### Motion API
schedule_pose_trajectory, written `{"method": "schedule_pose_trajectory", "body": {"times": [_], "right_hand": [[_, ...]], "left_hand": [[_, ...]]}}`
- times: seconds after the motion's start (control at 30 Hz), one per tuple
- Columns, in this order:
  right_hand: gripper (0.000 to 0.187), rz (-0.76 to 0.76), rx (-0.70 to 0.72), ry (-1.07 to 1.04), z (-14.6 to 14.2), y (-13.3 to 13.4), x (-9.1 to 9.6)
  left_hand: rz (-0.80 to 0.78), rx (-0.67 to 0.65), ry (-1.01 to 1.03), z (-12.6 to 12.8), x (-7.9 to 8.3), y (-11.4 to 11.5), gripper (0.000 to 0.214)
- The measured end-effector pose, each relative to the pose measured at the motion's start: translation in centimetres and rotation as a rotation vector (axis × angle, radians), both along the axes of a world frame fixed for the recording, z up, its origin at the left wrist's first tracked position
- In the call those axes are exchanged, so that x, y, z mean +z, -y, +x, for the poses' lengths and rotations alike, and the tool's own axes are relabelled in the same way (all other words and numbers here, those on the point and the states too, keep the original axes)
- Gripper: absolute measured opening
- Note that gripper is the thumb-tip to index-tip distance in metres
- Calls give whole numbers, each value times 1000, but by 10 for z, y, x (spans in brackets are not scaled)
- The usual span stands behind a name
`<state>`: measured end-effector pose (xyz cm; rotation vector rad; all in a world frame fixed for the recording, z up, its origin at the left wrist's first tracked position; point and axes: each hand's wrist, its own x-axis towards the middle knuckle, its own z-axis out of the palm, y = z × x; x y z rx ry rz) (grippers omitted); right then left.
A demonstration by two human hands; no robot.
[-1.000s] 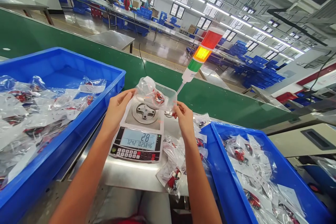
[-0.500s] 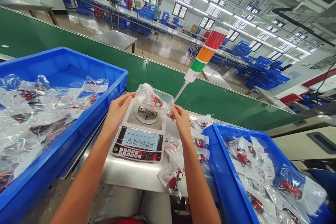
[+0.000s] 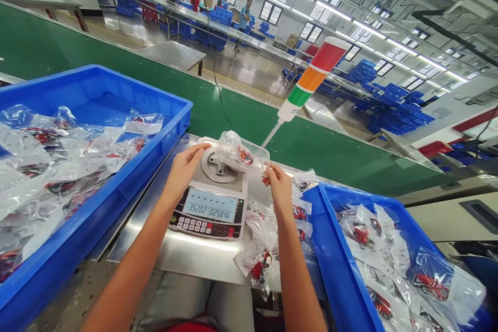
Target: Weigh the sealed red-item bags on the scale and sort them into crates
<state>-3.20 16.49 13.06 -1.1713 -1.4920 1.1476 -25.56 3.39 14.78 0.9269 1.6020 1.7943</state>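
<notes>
My right hand (image 3: 279,181) pinches the right end of a clear plastic tray (image 3: 254,166). The tray is raised above the weighing scale (image 3: 212,212), shifted right of its round metal support (image 3: 218,167). Inside lies a clear bag with a red item (image 3: 245,155); its exact kind is unclear. My left hand (image 3: 185,168) is over the scale's left side, fingers stretched out and apart from the tray. The scale's display (image 3: 210,206) is lit and shows a negative reading. Several similar bags (image 3: 259,262) lie on the metal bench just right of the scale.
Blue bins with bagged red items stand left (image 3: 155,140) and right (image 3: 322,233). Behind the scale runs a green barrier (image 3: 202,98). A red, orange and green signal light (image 3: 307,85) rises on a pole. People stand at a far line.
The tray with its bag has moved right, off centre from the scale's support. My right hand has moved with it, while my left hand has separated from the tray's left end.
</notes>
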Motion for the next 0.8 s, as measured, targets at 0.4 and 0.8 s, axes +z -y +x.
{"method": "schedule_pose_trajectory", "body": {"times": [0.4,0.8], "right_hand": [[45,0,-22,-5,-10,6,-1],[46,39,73,87,-36,17,-4]], "left_hand": [[-53,162,-5,-22,-29,23,49],[-64,82,-3,-12,-15,10,53]]}}
